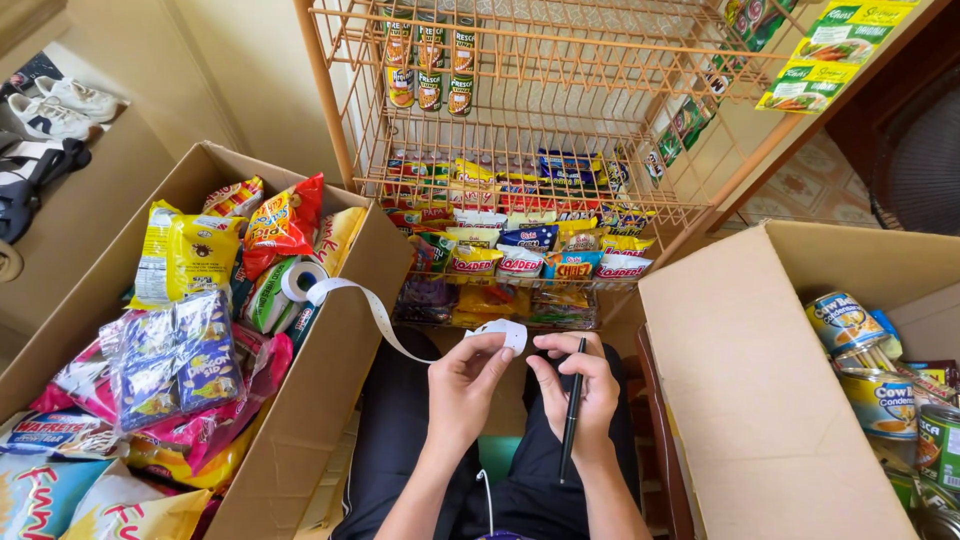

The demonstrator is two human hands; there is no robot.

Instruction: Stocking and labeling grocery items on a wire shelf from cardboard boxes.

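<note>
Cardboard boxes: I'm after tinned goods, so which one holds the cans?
The box on the right; cans lie inside, while the left box holds snack packets.

1. Both forearms are extending forward from the bottom edge of the view, bare, converging over the lap.
2. The left hand [468, 385] is curling upward, its thumb and fingertips pinching closed at the top.
3. The right hand [580, 395] is sitting just beside it, fingers folded inward in a closed grip, knuckles facing up.
4. The two hands are nearly touching at the fingertips.
</note>
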